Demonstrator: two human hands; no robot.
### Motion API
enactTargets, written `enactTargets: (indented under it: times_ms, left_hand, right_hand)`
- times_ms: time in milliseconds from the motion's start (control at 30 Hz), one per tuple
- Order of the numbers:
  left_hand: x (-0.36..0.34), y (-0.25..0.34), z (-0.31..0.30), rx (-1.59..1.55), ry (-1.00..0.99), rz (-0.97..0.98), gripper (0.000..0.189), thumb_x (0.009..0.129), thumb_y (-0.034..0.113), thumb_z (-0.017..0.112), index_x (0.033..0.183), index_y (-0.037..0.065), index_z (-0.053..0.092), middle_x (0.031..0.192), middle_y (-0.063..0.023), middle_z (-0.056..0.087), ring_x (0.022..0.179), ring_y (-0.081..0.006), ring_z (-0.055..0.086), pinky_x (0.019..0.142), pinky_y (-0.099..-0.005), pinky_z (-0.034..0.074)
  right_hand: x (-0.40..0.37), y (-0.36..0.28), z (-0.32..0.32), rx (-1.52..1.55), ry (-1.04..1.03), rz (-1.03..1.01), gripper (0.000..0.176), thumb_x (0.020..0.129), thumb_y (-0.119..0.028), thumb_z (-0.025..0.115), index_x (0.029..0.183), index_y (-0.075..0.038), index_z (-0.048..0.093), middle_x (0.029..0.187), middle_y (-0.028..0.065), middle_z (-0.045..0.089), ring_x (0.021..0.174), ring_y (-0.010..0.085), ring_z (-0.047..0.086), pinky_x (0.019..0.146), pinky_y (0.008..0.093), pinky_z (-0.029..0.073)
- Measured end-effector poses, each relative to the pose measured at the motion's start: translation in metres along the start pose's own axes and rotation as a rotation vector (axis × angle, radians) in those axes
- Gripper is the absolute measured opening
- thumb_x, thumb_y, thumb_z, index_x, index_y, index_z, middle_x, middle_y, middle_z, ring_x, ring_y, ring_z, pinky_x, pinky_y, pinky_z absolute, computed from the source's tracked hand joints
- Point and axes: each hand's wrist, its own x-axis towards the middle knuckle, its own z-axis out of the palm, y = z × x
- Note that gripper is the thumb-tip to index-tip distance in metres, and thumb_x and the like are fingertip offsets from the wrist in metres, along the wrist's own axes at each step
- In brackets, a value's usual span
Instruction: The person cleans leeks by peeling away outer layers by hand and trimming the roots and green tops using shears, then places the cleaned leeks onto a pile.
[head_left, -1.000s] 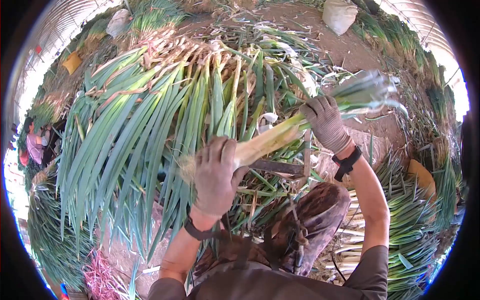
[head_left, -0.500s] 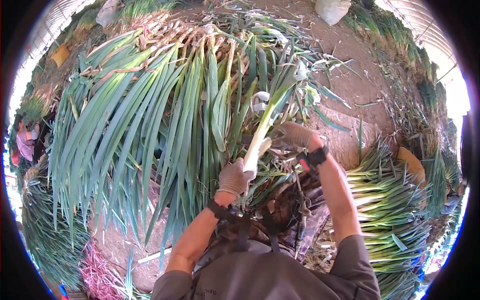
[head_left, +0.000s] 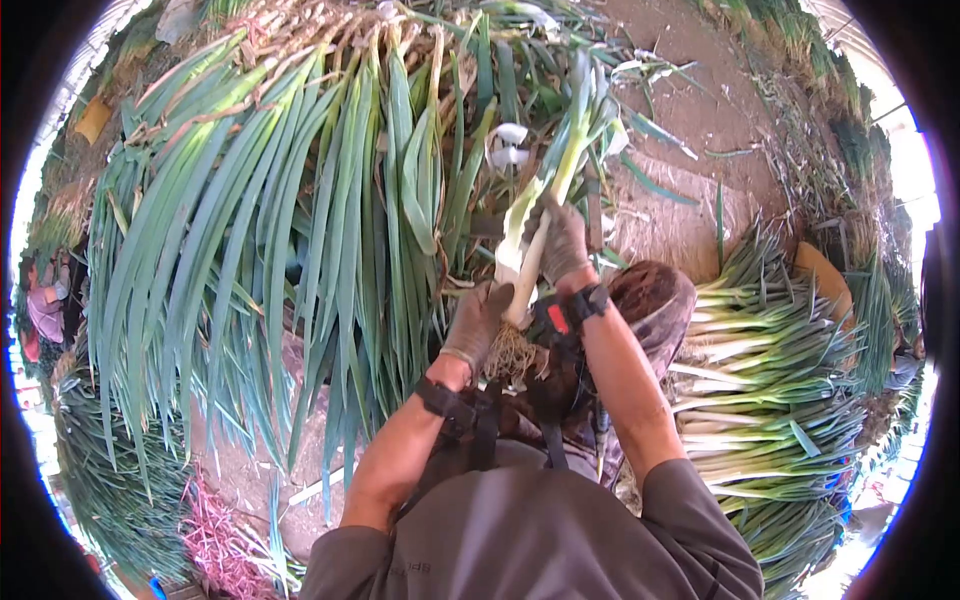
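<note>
A large green onion (head_left: pixel 536 262) stands slanted in front of me, roots toward my body and leaves pointing away. My left hand (head_left: pixel 478 325), in a thin glove, is closed at its white lower end, just above the stringy roots (head_left: pixel 512 352). Around the middle of the stalk, my gloved right hand (head_left: pixel 566 240) is closed. A pale outer layer (head_left: pixel 512 240) hangs apart from the stalk on its left side. The fingertips of both hands are partly hidden.
A thick heap of untrimmed green onions (head_left: pixel 330 190) lies ahead and to the left. Rows of pale-stemmed onions (head_left: pixel 750 400) are stacked at right. Pink twine (head_left: pixel 215 540) lies at lower left. Another person (head_left: pixel 46 305) is at the far left.
My right hand has moved left and up along the stalk. The outer layer now stands away from the onion, and the roots show more clearly. The whole view has shifted slightly.
</note>
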Motion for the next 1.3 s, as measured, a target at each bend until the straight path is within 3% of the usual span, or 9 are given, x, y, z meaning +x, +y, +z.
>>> enactTargets:
  times_ms: [200,367,500,600,700,767,833,967,1300]
  left_hand:
    - [0.032,-0.039,-0.021,-0.542,0.242,-0.536,0.019,0.092,0.018,0.064,0.093,-0.001,0.066,0.081,-0.0091,0.068,0.068,-0.0195,0.067,0.058,-0.0338,0.054]
    - [0.062,-0.067,-0.024,-0.784,0.345,-0.444,0.022,0.091,0.018,0.064,0.103,0.0,0.065,0.08,-0.0137,0.066,0.06,-0.0253,0.063,0.049,-0.0406,0.052]
    - [0.053,-0.081,-0.035,-0.555,0.3,-0.396,0.032,0.091,0.02,0.066,0.115,-0.002,0.063,0.094,-0.0129,0.068,0.077,-0.0263,0.068,0.071,-0.0388,0.058]
    - [0.013,-0.059,-0.022,0.124,0.327,-0.287,0.039,0.092,0.025,0.065,0.117,-0.003,0.055,0.099,-0.0159,0.067,0.078,-0.0296,0.065,0.069,-0.0394,0.053]
    - [-0.015,-0.062,-0.011,0.67,0.529,0.244,0.052,0.096,0.027,0.065,0.131,-0.01,0.053,0.129,-0.0243,0.058,0.122,-0.029,0.055,0.105,-0.0366,0.042]
    - [-0.031,0.005,0.005,0.214,0.432,0.462,0.075,0.086,0.024,0.075,0.144,-0.006,0.039,0.138,-0.024,0.05,0.13,-0.0315,0.047,0.11,-0.0374,0.036]
    - [-0.038,0.078,0.019,0.576,0.22,0.643,0.072,0.085,0.017,0.074,0.145,-0.004,0.04,0.133,-0.0183,0.053,0.126,-0.0269,0.049,0.107,-0.0375,0.039]
    - [-0.019,0.086,0.033,0.204,-0.091,-0.025,0.047,0.088,0.013,0.066,0.13,-0.003,0.052,0.11,-0.0081,0.062,0.099,-0.0184,0.057,0.088,-0.0328,0.046]
    - [-0.08,0.034,0.002,0.705,-0.178,0.198,0.024,0.093,0.019,0.065,0.101,-0.003,0.064,0.082,-0.0064,0.062,0.072,-0.0162,0.054,0.067,-0.0324,0.046]
  right_hand:
    - [-0.036,-0.04,0.048,0.208,-0.184,-0.075,0.03,0.099,-0.038,0.06,0.085,-0.014,0.051,0.063,-0.007,0.038,0.05,0.0095,0.036,0.048,0.0273,0.032]
    - [-0.042,-0.059,0.046,0.201,-0.542,-0.195,0.034,0.103,-0.042,0.053,0.084,-0.013,0.051,0.062,-0.0096,0.032,0.049,0.0065,0.031,0.047,0.0253,0.03]
    - [-0.051,-0.111,0.055,0.254,-0.826,-0.235,0.037,0.103,-0.043,0.052,0.082,-0.013,0.049,0.061,-0.0079,0.031,0.049,0.0075,0.03,0.049,0.0245,0.03]
    - [-0.046,-0.131,0.06,0.16,-0.484,-0.295,0.033,0.103,-0.038,0.053,0.083,-0.012,0.051,0.06,-0.0099,0.029,0.047,0.0061,0.027,0.046,0.024,0.03]
    - [-0.029,-0.124,0.042,0.1,-0.357,-0.182,0.031,0.1,-0.039,0.059,0.083,-0.015,0.05,0.064,-0.0088,0.036,0.052,0.0061,0.037,0.05,0.0271,0.038]
    - [0.005,-0.09,0.009,0.443,-0.47,-0.085,0.027,0.099,-0.037,0.061,0.089,-0.013,0.055,0.072,-0.0062,0.049,0.059,0.0083,0.05,0.054,0.0304,0.046]
    - [-0.024,-0.086,0.025,-0.109,-0.252,-0.405,0.027,0.099,-0.035,0.059,0.107,-0.01,0.059,0.087,0.0031,0.062,0.07,0.0168,0.061,0.057,0.031,0.052]
    - [-0.016,-0.082,0.051,0.218,-0.164,-0.131,0.032,0.096,-0.037,0.065,0.084,-0.009,0.057,0.065,0.0023,0.055,0.049,0.0152,0.05,0.04,0.0333,0.039]
    - [-0.049,-0.296,-0.053,-0.149,0.088,-0.616,0.035,0.097,-0.04,0.061,0.081,-0.009,0.057,0.062,-0.0018,0.053,0.045,0.0139,0.049,0.041,0.0318,0.04]
